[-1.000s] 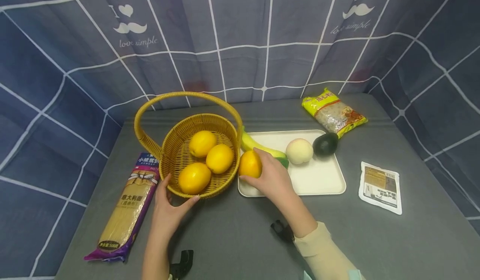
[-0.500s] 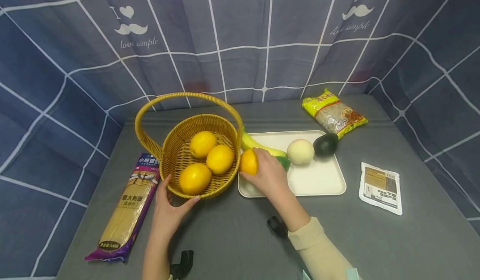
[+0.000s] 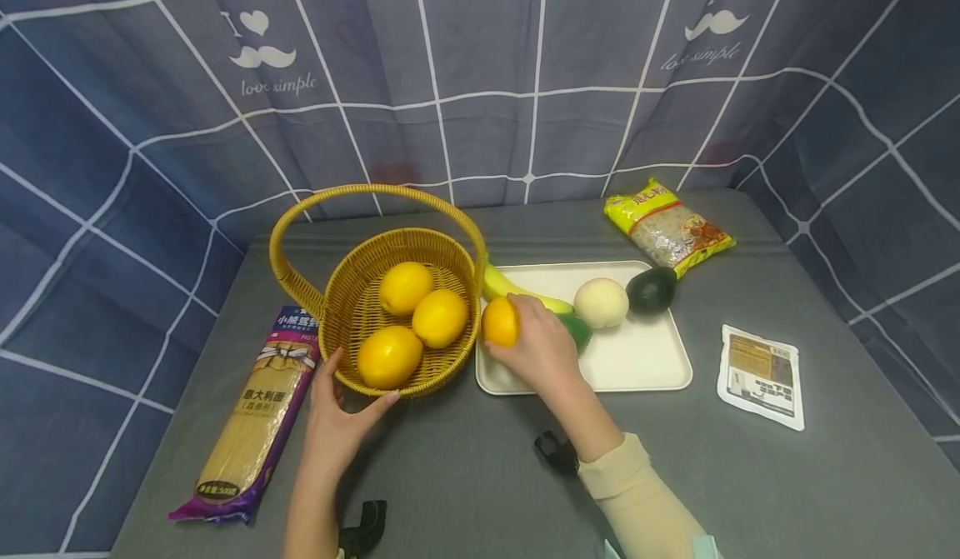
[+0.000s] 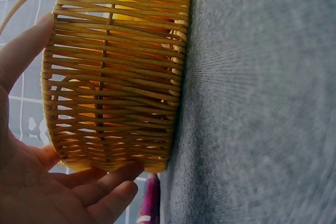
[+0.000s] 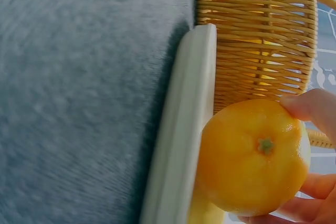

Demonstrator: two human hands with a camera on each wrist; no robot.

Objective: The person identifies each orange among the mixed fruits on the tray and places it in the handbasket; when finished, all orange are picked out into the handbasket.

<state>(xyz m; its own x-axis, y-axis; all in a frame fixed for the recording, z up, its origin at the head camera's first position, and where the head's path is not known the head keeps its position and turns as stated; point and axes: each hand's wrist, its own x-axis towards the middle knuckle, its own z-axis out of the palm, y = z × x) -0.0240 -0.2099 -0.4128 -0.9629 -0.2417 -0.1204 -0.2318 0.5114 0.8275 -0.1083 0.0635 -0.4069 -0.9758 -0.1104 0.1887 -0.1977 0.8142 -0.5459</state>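
My left hand [image 3: 337, 426] holds the near left rim of a round wicker basket [image 4: 115, 77], thumb and fingers spread along its side. In the basket lie several lemons [image 3: 390, 356]. My right hand [image 3: 542, 346] grips an orange [image 5: 257, 156] between thumb and fingers, over the left end of a white tray [image 3: 637, 367], right beside the basket. In the right wrist view, the orange's stem end faces the camera. Behind that hand are a banana [image 3: 536, 296] and a green vegetable [image 3: 577, 331], partly hidden. A pale peach [image 3: 601, 302] and a dark avocado [image 3: 652, 290] sit farther right.
A long pack of spaghetti [image 3: 251, 426] lies left of the basket. At the back right is a yellow food bag [image 3: 671, 226], touching or near the tray's corner. A flat white packet [image 3: 761, 376] lies on the right. The tall basket handle [image 3: 375, 187] arches above the rim.
My right hand, with the orange, has shifted slightly left and then a little back. The green vegetable has slid to the right on the tray. My left hand stays on the basket.
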